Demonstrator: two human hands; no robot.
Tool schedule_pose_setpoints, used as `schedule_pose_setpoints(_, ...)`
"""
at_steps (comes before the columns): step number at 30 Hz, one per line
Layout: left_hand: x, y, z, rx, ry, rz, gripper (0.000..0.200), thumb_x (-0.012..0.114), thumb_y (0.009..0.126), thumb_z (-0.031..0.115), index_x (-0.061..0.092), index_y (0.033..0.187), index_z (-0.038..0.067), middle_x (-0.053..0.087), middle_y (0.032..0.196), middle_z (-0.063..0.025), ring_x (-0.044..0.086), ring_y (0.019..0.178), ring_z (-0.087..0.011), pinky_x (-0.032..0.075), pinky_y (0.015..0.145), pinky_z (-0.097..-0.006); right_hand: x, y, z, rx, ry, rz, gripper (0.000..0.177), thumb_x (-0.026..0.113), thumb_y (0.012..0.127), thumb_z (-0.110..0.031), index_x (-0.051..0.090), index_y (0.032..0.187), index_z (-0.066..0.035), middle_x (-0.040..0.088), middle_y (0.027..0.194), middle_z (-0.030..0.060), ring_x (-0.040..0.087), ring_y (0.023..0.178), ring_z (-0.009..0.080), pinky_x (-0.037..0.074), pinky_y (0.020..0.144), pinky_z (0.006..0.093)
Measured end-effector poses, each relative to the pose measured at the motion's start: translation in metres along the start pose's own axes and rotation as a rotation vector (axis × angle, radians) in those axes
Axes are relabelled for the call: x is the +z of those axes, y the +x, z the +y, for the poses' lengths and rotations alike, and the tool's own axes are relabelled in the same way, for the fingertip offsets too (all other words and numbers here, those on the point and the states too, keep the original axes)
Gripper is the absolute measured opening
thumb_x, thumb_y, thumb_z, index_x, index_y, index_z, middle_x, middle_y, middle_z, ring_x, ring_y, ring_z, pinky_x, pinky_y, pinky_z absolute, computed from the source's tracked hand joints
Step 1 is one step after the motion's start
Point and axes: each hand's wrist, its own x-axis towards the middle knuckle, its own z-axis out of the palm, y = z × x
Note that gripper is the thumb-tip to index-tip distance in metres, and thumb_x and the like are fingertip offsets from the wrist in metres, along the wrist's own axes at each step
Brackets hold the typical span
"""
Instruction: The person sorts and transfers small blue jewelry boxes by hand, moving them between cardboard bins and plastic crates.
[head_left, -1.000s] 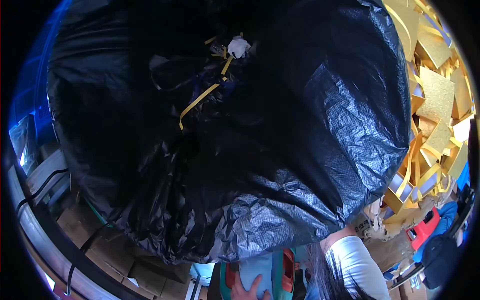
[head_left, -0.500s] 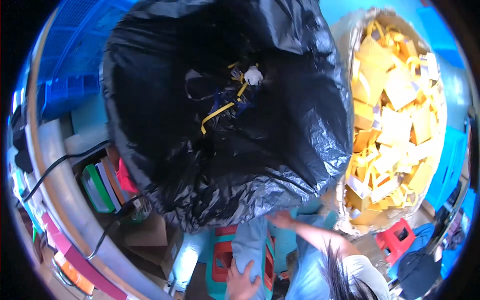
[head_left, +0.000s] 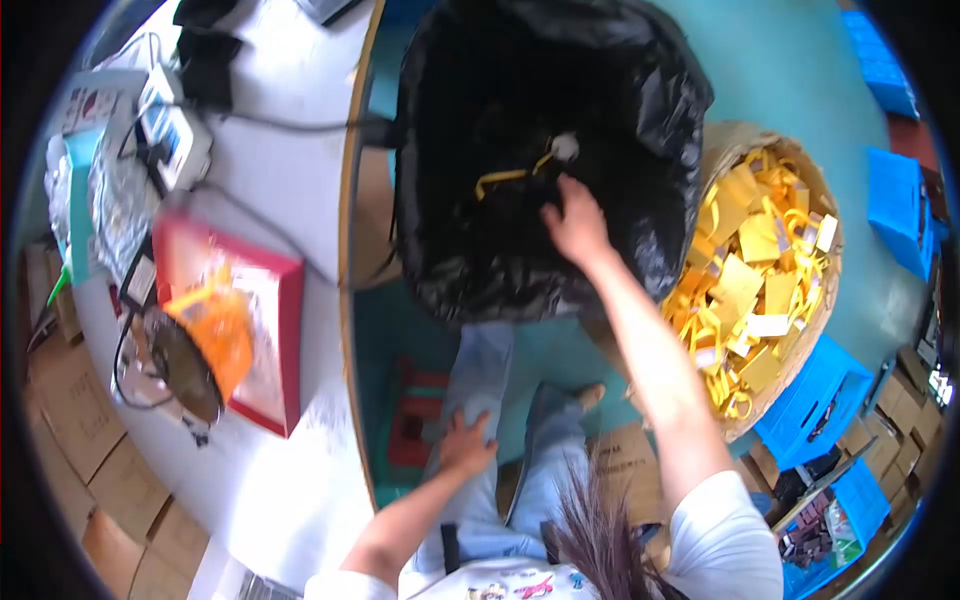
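black bag [head_left: 600,120] | right hand [head_left: 575,222] on it, fingers unclear | left hand [head_left: 468,445] spread on thigh [head_left: 482,375]

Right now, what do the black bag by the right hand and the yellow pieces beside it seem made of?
Black bag: thin plastic film, glossy, judging by crinkles and sheen. Yellow pieces: likely card or stiff paper, flat angular cut shapes and strips; finish too small to tell.

White table [head_left: 290,190] bears a red tray [head_left: 288,300]; teal floor [head_left: 800,80] carries black bag [head_left: 640,100], basket [head_left: 742,134]
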Motion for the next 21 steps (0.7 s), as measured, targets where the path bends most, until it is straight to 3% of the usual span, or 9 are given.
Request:
schedule_pose_setpoints(1,-0.003,-0.003,0.002,-0.008,0.029,-0.01,0.061,0.059,0.075,0.039,0.037,0.131,0.03,0.027,0.136,-0.0206,0.039,0.117,-0.0385,0.042,0.091,-0.0451,-0.007,0.004,-0.003,0.038,0.017,0.008,0.045,0.06,0.078,-0.017,0.049,0.117,0.002,0.057,0.109,0.0196,0.056,0.097,0.0354,0.045,0.085,0.0406)
schedule_pose_setpoints(3,-0.003,-0.002,0.008,-0.023,0.044,-0.018,0.06,0.058,0.075,0.038,0.037,0.131,0.03,0.027,0.136,-0.0205,0.04,0.117,-0.0379,0.042,0.09,-0.0448,-0.034,-0.008,-0.022,-0.053,0.074,0.041,0.045,0.059,0.08,-0.017,0.049,0.12,0.0,0.061,0.102,0.0186,0.058,0.093,0.0345,0.046,0.083,0.0379)
schedule_pose_setpoints(7,0.008,-0.003,0.022,-0.053,0.054,-0.03,0.061,0.059,0.075,0.038,0.037,0.131,0.03,0.028,0.136,-0.0203,0.042,0.114,-0.037,0.043,0.088,-0.0452,-0.055,-0.081,-0.032,-0.185,0.271,0.073,0.035,0.06,0.078,-0.008,0.054,0.112,-0.001,0.06,0.094,0.0149,0.055,0.093,0.0314,0.044,0.081,0.0379)
schedule_pose_setpoints(9,0.021,-0.008,0.031,-0.079,0.082,-0.019,0.061,0.06,0.075,0.038,0.038,0.131,0.029,0.028,0.135,-0.0205,0.042,0.112,-0.0367,0.043,0.087,-0.0454,-0.058,-0.132,-0.023,-0.272,0.293,0.096,0.027,0.061,0.077,-0.007,0.059,0.103,-0.001,0.06,0.096,0.0143,0.054,0.097,0.0327,0.043,0.086,0.0393)
schedule_pose_setpoints(13,0.061,-0.01,0.066,-0.082,0.132,0.061,0.061,0.062,0.074,0.037,0.04,0.129,0.026,0.029,0.134,-0.0215,0.043,0.111,-0.0362,0.043,0.085,-0.0451,-0.094,-0.242,-0.009,-0.243,0.321,0.032,0.009,0.068,0.069,-0.005,0.063,0.076,-0.006,0.061,0.096,0.0072,0.052,0.104,0.0304,0.041,0.088,0.0387)
schedule_pose_setpoints(18,0.136,-0.026,0.133,-0.23,0.136,0.149,0.06,0.063,0.074,0.038,0.041,0.127,0.024,0.027,0.136,-0.023,0.036,0.117,-0.0428,0.037,0.091,-0.0487,-0.17,-0.349,0.036,-0.215,0.402,-0.136,0.012,0.072,0.065,-0.003,0.061,0.069,-0.005,0.062,0.098,0.0074,0.05,0.107,0.0296,0.04,0.091,0.039)
schedule_pose_setpoints(21,0.163,-0.051,0.163,-0.274,-0.152,0.123,0.06,0.06,0.076,0.04,0.039,0.131,0.026,0.024,0.14,-0.0235,0.036,0.121,-0.0391,0.037,0.094,-0.0468,-0.218,-0.399,0.086,-0.239,0.246,-0.264,0.008,0.068,0.068,-0.006,0.061,0.071,-0.003,0.062,0.096,0.0089,0.05,0.106,0.0311,0.039,0.093,0.0406)
